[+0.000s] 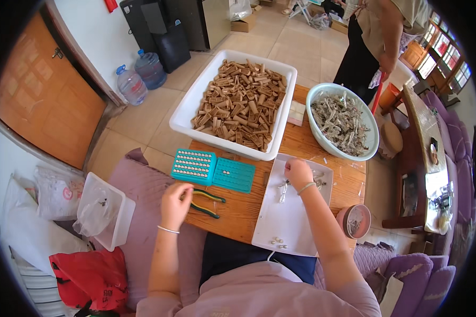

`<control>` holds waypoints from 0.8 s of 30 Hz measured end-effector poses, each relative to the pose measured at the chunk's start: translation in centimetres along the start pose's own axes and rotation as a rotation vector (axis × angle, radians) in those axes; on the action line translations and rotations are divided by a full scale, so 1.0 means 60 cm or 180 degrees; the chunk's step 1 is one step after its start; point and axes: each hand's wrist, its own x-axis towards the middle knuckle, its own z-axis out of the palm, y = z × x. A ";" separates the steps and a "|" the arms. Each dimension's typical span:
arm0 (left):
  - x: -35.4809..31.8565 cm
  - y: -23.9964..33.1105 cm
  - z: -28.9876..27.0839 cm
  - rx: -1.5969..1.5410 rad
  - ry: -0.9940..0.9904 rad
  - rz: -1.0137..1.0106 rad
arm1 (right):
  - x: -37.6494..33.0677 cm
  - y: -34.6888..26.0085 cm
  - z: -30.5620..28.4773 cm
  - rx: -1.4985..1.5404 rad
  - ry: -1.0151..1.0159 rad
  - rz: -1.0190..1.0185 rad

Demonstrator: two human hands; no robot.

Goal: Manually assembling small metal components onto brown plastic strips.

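My left hand (175,205) is closed in a pinch at the table's left edge; whatever it holds is too small to make out. Beside it lie pliers (210,196) with yellow and dark green handles, their head hidden by the hand. My right hand (298,172) is closed over the far part of a shallow white tray (267,219), its fingertips hidden. Close to it in the tray lie clear plastic pieces (283,191). Several small round beads (278,241) sit at the tray's near end. A teal case (232,175) lies open, its left half filled with rows of small pale pieces.
A large white tub (182,120) of brown ribbed pieces stands at the back, with a pale green basin (373,141) of clear plastic bits to its right. A pink bowl (342,219) is by the table's right edge. Another person (375,42) stands at the back right.
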 end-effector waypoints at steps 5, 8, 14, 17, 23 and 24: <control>0.029 -0.014 -0.034 -0.0221 0.0284 -0.0164 | -0.082 -0.050 -0.105 0.3846 -0.0201 0.0044; 0.060 -0.007 -0.022 -0.0122 0.0256 -0.0039 | -0.142 -0.069 -0.152 0.4712 -0.0247 -0.0404; 0.130 -0.022 -0.030 0.0709 -0.1084 0.0473 | -0.199 -0.087 -0.197 0.4992 -0.0003 -0.1012; 0.158 -0.039 -0.032 0.0999 -0.1688 0.0569 | -0.208 -0.093 -0.205 0.4967 0.0108 -0.1181; 0.174 -0.052 -0.028 0.1174 -0.2130 0.0422 | -0.215 -0.102 -0.206 0.4966 0.0191 -0.1361; 0.173 -0.057 -0.026 0.1172 -0.2165 0.0446 | -0.216 -0.103 -0.205 0.4976 0.0190 -0.1354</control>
